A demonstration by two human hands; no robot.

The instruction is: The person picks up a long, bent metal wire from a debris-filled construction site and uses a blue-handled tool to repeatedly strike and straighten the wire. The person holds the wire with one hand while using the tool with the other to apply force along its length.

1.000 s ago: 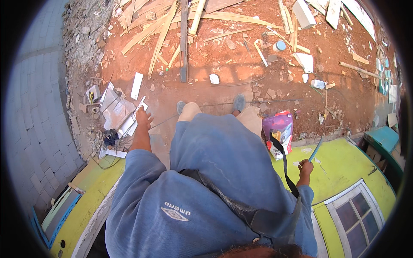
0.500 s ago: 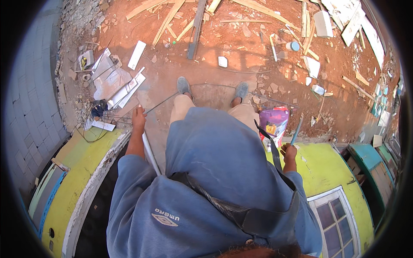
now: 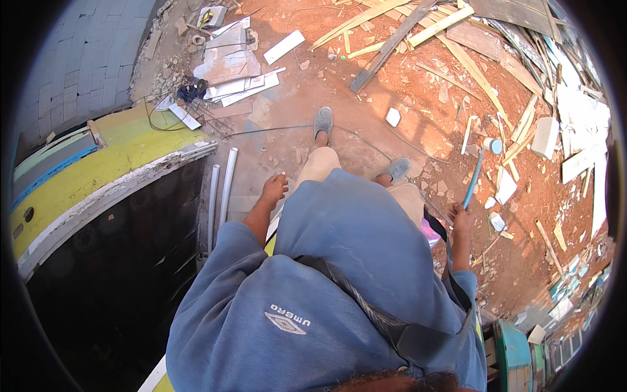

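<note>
My right hand [image 3: 462, 218] is closed around a slim blue rod [image 3: 473, 179], which points away from me over the dirt; its exact kind does not show. At my left side my left hand [image 3: 275, 188] hangs with its fingers loosely bent and apart, holding nothing. Two white pipes [image 3: 228, 186] stand upright beyond it, next to the dark opening in the wall. A dark strap [image 3: 385, 326] crosses my blue shirt. Mostly hidden by my body and the strap is a purple and pink bag [image 3: 431, 232].
White boards [image 3: 235, 65] and a dark corded tool [image 3: 191, 89] lie ahead on the left. A thin cable [image 3: 274, 129] crosses the ground near my feet. Long wooden planks [image 3: 398, 46] and a blue-lidded tub [image 3: 492, 146] lie ahead right. A yellow-green wall [image 3: 85, 176] borders my left.
My body has turned to the right, and my feet have shifted. The doorway and pipes show more now; the bag is mostly covered. The blue rod stays in my right hand.
</note>
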